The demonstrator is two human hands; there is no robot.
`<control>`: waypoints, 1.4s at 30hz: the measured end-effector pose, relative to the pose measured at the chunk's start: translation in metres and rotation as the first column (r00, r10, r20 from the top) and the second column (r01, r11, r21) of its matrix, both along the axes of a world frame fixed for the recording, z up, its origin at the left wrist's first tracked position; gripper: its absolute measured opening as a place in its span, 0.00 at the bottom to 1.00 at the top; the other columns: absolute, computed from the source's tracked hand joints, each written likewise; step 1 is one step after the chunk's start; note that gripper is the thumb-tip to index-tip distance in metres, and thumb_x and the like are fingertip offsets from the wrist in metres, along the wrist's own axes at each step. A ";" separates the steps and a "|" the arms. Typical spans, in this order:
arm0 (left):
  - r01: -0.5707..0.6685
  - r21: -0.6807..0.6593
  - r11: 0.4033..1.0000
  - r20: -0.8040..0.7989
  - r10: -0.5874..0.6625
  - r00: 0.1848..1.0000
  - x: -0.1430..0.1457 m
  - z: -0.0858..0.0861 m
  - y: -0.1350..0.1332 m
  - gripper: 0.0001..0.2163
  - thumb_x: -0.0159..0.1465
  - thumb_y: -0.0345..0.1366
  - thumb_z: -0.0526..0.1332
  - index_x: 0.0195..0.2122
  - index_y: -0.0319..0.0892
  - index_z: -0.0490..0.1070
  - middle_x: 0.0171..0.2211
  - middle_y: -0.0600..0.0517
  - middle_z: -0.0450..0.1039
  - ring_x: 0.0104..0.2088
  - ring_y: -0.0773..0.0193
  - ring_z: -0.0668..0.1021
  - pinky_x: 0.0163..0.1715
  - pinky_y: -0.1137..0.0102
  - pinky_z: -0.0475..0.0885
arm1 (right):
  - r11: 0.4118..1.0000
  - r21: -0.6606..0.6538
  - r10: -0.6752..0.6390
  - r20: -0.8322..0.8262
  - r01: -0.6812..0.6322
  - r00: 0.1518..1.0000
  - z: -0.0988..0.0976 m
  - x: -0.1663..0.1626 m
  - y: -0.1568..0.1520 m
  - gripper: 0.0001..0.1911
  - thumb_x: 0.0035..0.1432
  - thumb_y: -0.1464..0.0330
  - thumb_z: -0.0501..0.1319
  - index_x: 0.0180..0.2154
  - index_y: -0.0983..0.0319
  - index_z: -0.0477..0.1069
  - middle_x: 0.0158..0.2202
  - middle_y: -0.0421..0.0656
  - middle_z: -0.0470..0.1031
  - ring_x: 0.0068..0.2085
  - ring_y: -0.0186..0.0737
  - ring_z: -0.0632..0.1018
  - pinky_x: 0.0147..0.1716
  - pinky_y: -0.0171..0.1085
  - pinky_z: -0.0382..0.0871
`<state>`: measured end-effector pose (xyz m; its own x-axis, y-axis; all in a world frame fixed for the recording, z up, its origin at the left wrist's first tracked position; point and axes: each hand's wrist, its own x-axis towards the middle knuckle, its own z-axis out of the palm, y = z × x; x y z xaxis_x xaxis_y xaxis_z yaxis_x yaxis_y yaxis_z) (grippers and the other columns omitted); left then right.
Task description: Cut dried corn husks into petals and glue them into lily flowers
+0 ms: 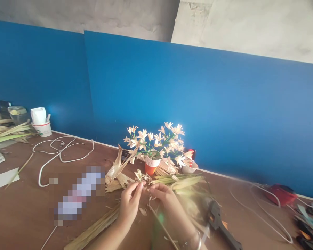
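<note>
Presently, the sm. husk flower is located just in front of the orange cup, slightly L, at the fingertips of the person's L hand. L hand: thumb + index pinched on the flower's base. R hand: in front of cup, near the L fingertips, fingers curled toward thumb; from where I stand, can't tell whether they meet or grip anything. Cup (ref. pt. for all locations): upright, filled w/ pale flowers on green stems. Dry husks: immed. L of cup. White bowl: just R of cup. Green husk strips: front R of cup, nearby. Glue gun: farther front R of cup, beside R forearm. Husk bundle: front L of cup, alongside L forearm. White cable: well L of cup, loosely looped on brown table. Pixelated item: front L of cup, details masked. Red pouch: far R of cup. Blue panel: upright, behind cup.
</note>
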<state>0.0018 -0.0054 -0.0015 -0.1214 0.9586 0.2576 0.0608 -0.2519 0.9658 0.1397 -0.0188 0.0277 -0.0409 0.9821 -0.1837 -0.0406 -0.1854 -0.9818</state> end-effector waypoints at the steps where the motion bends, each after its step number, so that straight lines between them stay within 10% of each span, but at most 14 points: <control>1: 0.000 -0.007 1.000 -0.004 0.000 1.000 0.000 0.000 0.000 0.18 0.61 0.49 0.58 0.35 0.38 0.78 0.30 0.46 0.79 0.33 0.55 0.79 0.36 0.66 0.74 | 0.998 -0.064 -0.034 -0.195 0.022 0.980 0.005 0.001 -0.002 0.07 0.49 0.66 0.65 0.29 0.63 0.70 0.25 0.39 0.71 0.25 0.31 0.70 0.26 0.30 0.64; 6: 0.032 -0.002 0.999 -0.040 -0.032 0.999 0.001 0.000 -0.001 0.18 0.61 0.49 0.57 0.31 0.39 0.78 0.25 0.49 0.77 0.30 0.57 0.78 0.34 0.68 0.73 | 0.986 -0.160 -0.126 -0.510 0.049 0.851 0.013 0.003 -0.008 0.07 0.47 0.69 0.69 0.29 0.64 0.73 0.26 0.39 0.70 0.26 0.29 0.70 0.27 0.28 0.65; 21: 0.071 -0.007 0.997 -0.027 -0.071 0.997 0.005 -0.001 -0.001 0.17 0.61 0.48 0.58 0.32 0.39 0.78 0.31 0.47 0.80 0.35 0.55 0.79 0.37 0.67 0.72 | 0.992 -0.121 -0.080 -0.512 0.020 0.855 0.017 0.007 -0.002 0.06 0.48 0.69 0.67 0.28 0.63 0.72 0.31 0.44 0.77 0.32 0.33 0.75 0.33 0.29 0.70; 35: 0.089 -0.057 0.994 -0.049 -0.091 0.995 0.005 -0.002 -0.002 0.18 0.61 0.48 0.57 0.35 0.39 0.79 0.33 0.46 0.80 0.36 0.55 0.78 0.38 0.66 0.72 | 0.992 -0.017 -0.125 -0.281 0.126 0.952 0.021 0.004 -0.003 0.09 0.44 0.67 0.69 0.28 0.63 0.71 0.25 0.38 0.72 0.24 0.30 0.69 0.25 0.29 0.62; 42: 0.060 -0.030 0.998 -0.223 -0.065 0.973 0.009 -0.007 -0.003 0.16 0.62 0.44 0.55 0.27 0.40 0.77 0.22 0.51 0.73 0.26 0.60 0.74 0.28 0.70 0.68 | 0.851 0.524 -0.266 0.365 0.039 0.892 0.020 0.003 -0.004 0.08 0.57 0.69 0.57 0.34 0.61 0.75 0.34 0.46 0.75 0.37 0.42 0.74 0.37 0.38 0.67</control>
<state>0.0106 -0.0081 -0.0083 -0.0029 0.9684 0.2493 0.2610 -0.2399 0.9351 0.1427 -0.0232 0.0475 0.0842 0.9298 0.3583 0.3982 0.2982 -0.8675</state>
